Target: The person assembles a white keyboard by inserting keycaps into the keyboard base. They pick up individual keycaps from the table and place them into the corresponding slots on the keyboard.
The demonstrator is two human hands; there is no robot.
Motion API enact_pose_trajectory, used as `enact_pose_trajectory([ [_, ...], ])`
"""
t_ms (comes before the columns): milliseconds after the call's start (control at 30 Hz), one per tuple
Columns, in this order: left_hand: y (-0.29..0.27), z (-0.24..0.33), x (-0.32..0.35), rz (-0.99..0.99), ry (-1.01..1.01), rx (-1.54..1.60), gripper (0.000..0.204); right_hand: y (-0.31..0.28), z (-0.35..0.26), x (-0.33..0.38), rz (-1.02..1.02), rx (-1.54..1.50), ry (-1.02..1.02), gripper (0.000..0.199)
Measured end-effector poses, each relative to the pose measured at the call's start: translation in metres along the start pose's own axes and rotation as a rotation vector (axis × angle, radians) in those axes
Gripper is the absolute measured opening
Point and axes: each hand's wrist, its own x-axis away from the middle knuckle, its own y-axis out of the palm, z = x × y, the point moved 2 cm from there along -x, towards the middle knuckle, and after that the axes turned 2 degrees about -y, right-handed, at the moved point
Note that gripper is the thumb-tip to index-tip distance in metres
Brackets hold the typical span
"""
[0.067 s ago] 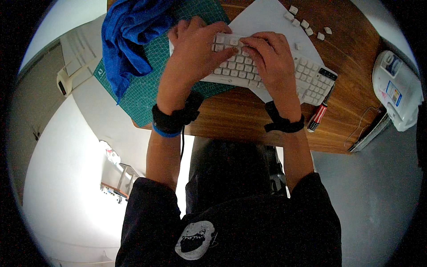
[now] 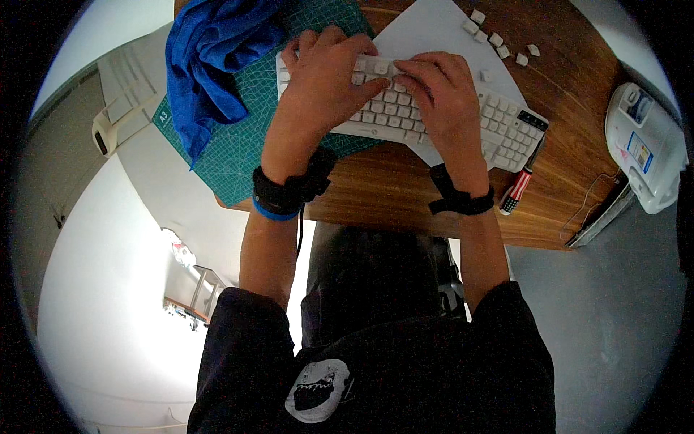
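A white keyboard lies slanted across a green cutting mat and a white sheet. My left hand lies over its left part, fingers bent over the far edge and thumb reaching across the keys. My right hand is above the middle of the keyboard, thumb and forefinger close together at the upper key rows near my left thumb. What is between those fingertips, if anything, is hidden. Several loose white keycaps are scattered beyond the keyboard, and one keycap rests on the white sheet.
A blue cloth is heaped on the green cutting mat at the left. By the keyboard's right end lies a screwdriver with a red-and-white striped handle. A white plastic container stands right of the brown wooden table.
My left hand has shifted slightly to the right, baring more of the keyboard's left end. My right hand stays almost where it was.
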Motion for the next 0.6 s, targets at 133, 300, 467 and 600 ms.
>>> enact_pose_trajectory([
  [133, 0.003, -0.002, -0.002, 0.011, 0.009, 0.003, 0.042, 0.002, 0.004, 0.0, 0.003, -0.031, 0.006, 0.02],
  [300, 0.01, -0.013, -0.005, -0.012, 0.038, -0.078, 0.05, 0.004, 0.008, -0.001, -0.018, -0.093, 0.013, 0.018],
  [467, 0.009, -0.012, -0.007, -0.044, 0.018, -0.033, 0.049, 0.004, 0.008, -0.003, -0.053, -0.117, 0.041, 0.017],
  [600, 0.012, -0.014, -0.009, -0.07, -0.003, -0.051, 0.046, 0.005, 0.009, -0.003, -0.07, -0.099, 0.066, 0.015],
])
